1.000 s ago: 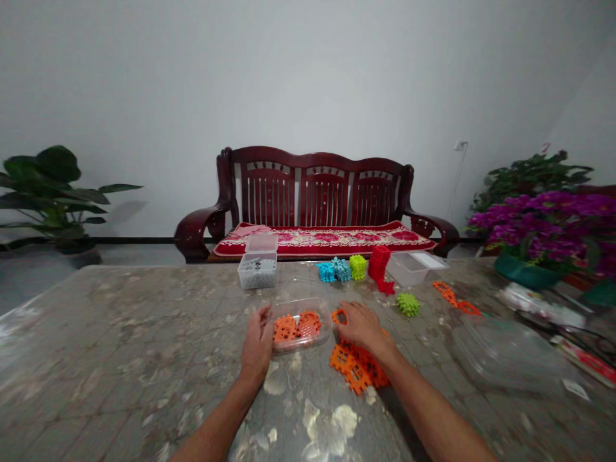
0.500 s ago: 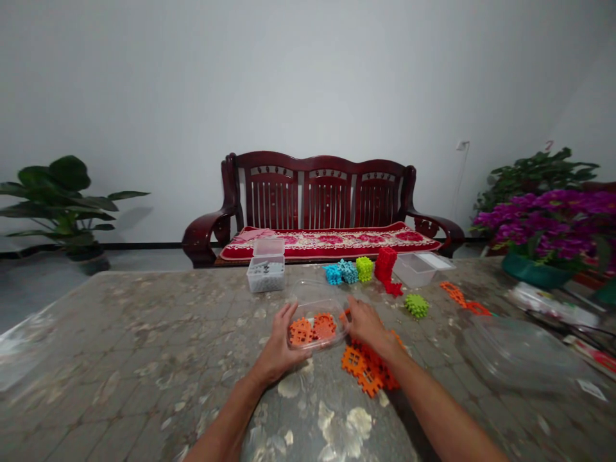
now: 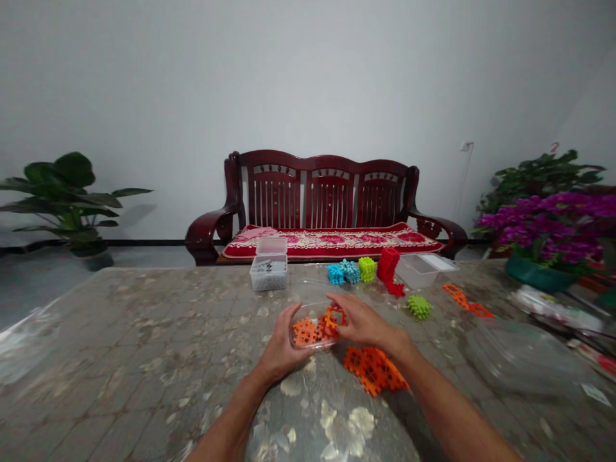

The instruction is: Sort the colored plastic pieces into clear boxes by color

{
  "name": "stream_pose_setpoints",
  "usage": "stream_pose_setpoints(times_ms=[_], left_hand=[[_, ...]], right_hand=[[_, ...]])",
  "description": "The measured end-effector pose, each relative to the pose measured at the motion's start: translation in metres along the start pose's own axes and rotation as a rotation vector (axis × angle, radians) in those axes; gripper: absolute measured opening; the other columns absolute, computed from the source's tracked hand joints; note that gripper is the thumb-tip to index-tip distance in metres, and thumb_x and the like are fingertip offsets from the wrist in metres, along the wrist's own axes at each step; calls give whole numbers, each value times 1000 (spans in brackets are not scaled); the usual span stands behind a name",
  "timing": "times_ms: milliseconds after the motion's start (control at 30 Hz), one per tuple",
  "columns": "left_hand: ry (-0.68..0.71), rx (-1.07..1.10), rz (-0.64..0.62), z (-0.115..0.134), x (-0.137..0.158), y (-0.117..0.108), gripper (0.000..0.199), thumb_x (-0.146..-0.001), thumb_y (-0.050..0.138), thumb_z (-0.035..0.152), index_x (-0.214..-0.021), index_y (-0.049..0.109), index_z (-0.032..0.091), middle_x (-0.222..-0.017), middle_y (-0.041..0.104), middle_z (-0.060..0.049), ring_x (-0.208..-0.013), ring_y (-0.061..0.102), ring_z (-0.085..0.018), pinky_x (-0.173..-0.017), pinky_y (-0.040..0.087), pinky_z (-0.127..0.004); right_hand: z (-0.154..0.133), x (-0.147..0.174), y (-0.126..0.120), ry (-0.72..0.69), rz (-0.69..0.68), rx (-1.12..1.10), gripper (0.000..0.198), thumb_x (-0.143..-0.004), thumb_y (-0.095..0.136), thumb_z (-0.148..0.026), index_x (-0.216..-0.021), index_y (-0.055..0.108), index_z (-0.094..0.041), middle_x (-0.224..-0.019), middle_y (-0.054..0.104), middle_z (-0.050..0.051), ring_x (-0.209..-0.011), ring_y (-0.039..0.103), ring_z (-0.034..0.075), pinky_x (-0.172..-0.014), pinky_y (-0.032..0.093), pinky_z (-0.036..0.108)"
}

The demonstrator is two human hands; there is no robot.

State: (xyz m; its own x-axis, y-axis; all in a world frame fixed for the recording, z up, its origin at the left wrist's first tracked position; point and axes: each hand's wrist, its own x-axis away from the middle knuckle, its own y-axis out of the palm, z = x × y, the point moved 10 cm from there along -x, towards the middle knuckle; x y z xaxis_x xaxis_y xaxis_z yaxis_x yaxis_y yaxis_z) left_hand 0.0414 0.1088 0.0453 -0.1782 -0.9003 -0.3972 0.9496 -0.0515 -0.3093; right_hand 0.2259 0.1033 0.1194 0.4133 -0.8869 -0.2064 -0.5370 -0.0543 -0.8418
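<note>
On the patterned table [image 3: 144, 359] sat a clear container [image 3: 317, 348]. The left hand [image 3: 282, 345] gripped its left side, thumb along the near edge. At its right end, the right hand [image 3: 364, 323] pinched an orange square [image 3: 330, 319] between thumb and fingertips, near the orange pieces [image 3: 304, 332] inside.
</note>
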Motion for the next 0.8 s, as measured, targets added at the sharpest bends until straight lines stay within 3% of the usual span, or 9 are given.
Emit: stream_pose_setpoints(times_ms=[100,200,333,500,633,800], left_hand=[[-55,21,15,1,1,-1,101,-59,92,55,-144,48,21,-146,49,-16,-136,51,-38,-117,41,-57],[-138,49,6,-2,3,0,105,-59,92,57,-146,45,22,-148,47,-17,-138,49,-38,-115,44,-56],[-148,64,-16,-2,2,-1,104,-60,91,55,-146,45,21,-147,47,-18,-136,50,-39,-110,49,-54],[-113,30,-61,-5,0,-1,102,-62,88,50,-149,42,21,-148,45,-18,-132,54,-38,-109,50,-55],[-112,31,-74,-10,1,-1,101,-64,86,44,-151,39,22,-150,44,-17,-134,53,-37,-108,50,-56],[-116,75,-69,-13,3,0,105,-62,88,42,-152,37,22,-152,43,-18,-137,51,-39,-110,49,-56]], right_hand=[[11,0,-8,11,23,-37,61,-72,65,-13,-132,69,-21,-135,70,11,-126,62,29,-111,46,45],[44,5,-29,146,103,-81,52,-73,56,-9,-121,74,-19,-124,75,10,-117,68,27,-106,50,44],[73,17,-20,268,-43,-28,52,-71,67,-16,-123,74,-16,-125,74,13,-119,66,32,-105,49,46],[68,24,6,238,-175,148,70,-62,79,-22,-131,70,-19,-132,71,13,-126,60,36,-109,45,48],[59,25,12,202,-161,262,58,-66,73,-17,-124,73,-24,-124,74,10,-120,63,35,-107,46,48],[65,30,-1,267,-84,220,67,-66,73,-16,-132,68,-20,-132,71,13,-126,60,36,-109,45,49]])
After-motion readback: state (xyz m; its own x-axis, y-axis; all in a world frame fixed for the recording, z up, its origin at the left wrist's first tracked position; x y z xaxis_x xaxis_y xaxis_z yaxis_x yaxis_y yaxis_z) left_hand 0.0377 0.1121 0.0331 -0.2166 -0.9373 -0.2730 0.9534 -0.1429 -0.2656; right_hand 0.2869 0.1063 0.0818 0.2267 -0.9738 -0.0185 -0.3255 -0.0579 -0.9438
